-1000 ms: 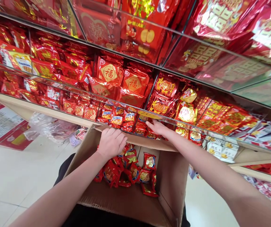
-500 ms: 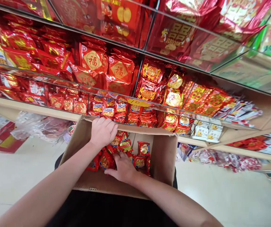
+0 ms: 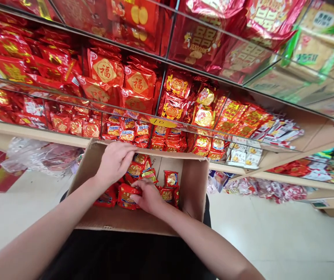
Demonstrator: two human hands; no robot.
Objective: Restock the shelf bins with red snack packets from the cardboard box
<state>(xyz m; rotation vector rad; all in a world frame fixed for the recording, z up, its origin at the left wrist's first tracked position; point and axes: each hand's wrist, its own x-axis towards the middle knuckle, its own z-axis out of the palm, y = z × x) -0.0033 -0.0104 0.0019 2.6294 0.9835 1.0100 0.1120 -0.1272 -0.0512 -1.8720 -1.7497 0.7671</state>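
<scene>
An open cardboard box (image 3: 195,190) rests against my body below the shelf, with several small red and gold snack packets (image 3: 171,179) lying in it. My left hand (image 3: 115,160) is in the box near its far left corner, fingers curled over packets there. My right hand (image 3: 147,194) is down in the middle of the box, fingers closed on a red packet (image 3: 125,193).
Glass-fronted shelf bins (image 3: 161,124) ahead hold red and gold packets, with a yellow price tag on the glass. Bigger red bags fill the shelf above. A clear plastic bag (image 3: 39,155) lies on the floor at left, more packets under the shelf at right.
My right hand came back from the shelf bin into the box and closed on a packet. My left hand shifted slightly over the packets. The view swung to the right.
</scene>
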